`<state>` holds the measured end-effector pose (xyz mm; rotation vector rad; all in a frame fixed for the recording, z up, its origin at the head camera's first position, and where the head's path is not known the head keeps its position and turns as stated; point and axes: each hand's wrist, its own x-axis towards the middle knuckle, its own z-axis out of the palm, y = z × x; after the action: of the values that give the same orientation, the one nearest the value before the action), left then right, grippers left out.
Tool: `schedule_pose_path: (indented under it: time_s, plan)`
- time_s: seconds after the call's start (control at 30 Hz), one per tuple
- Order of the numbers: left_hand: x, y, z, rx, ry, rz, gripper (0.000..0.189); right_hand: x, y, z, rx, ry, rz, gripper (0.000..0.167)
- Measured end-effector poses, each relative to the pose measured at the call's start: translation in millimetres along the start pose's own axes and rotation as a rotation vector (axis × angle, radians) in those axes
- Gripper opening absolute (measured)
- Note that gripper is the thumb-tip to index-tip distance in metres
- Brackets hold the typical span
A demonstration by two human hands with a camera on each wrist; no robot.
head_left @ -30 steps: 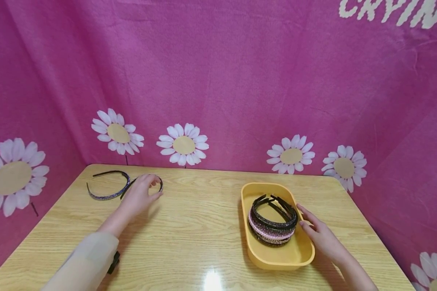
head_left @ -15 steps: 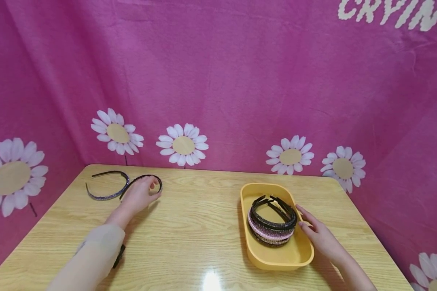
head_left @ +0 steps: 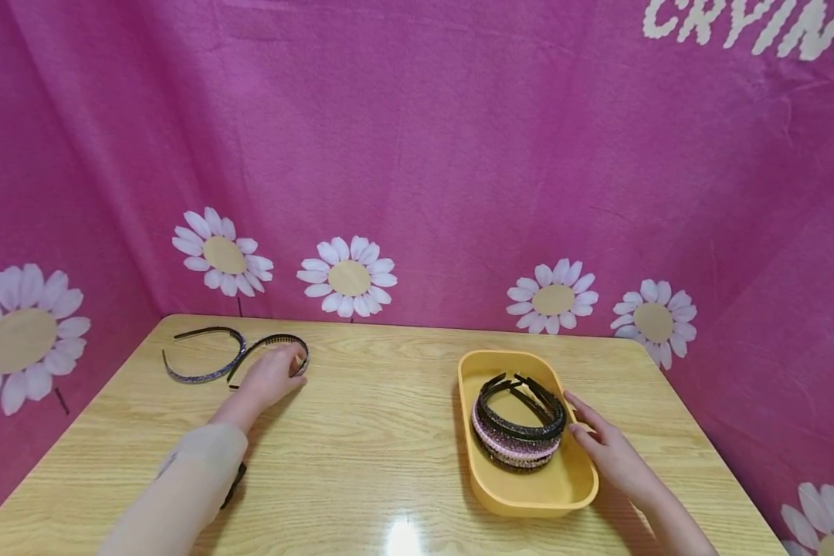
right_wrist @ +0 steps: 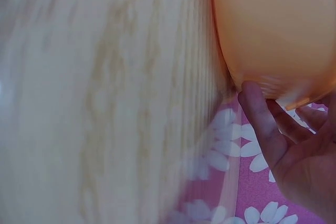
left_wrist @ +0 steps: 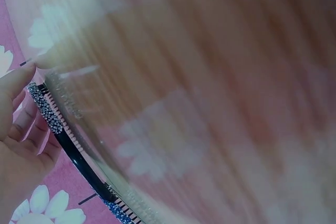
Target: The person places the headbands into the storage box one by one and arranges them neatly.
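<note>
My left hand point(head_left: 269, 377) is at a dark toothed headband point(head_left: 278, 337) lying at the back left of the table, its fingers curled at the band's right side. In the left wrist view the thumb and fingers meet the end of this glittery headband point(left_wrist: 50, 114), whose comb teeth show along the inner edge. Beside it lies a blue-purple glitter headband point(head_left: 198, 378). My right hand point(head_left: 615, 455) rests with fairly straight fingers against the outer right wall of a yellow tray point(head_left: 488, 494). Inside the tray sits a stack of several headbands point(head_left: 521, 436), black, pink and glittery.
The wooden table point(head_left: 361, 432) stretches between the two hands. A pink curtain point(head_left: 417, 154) with printed daisies hangs behind the table and along its sides. Part of a dark object point(head_left: 234, 486) shows beside the left sleeve.
My left hand has lowered slightly at the toothed headband, and its fingers have closed at the band's right side. The right hand and the tray stay in place.
</note>
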<state>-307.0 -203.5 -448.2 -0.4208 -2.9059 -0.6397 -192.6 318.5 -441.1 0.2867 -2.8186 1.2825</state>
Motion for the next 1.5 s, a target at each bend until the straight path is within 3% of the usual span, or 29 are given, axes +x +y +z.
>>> schedule_pose_path:
  time_s: [0.53, 0.87, 1.23, 1.5]
  plan:
    - [2.4, 3.9, -3.0, 0.029, -0.036, 0.018, 0.024, -1.1, -1.9, 1.8, 0.004, 0.003, -0.003, 0.051]
    - [1.1, 5.1, -10.3, 0.019, 0.007, 0.057, 0.022, -0.8, -1.2, 1.2, 0.004, 0.003, -0.008, 0.051]
    - [-1.9, 14.0, -21.0, 0.01, 0.016, 0.062, 0.013, -1.3, -0.5, 0.4, -0.001, 0.007, -0.011, 0.051]
    - [-4.1, 21.0, -25.8, 0.025, 0.04, 0.103, 0.014, -1.6, -0.1, 0.5, 0.006, 0.008, -0.01, 0.051]
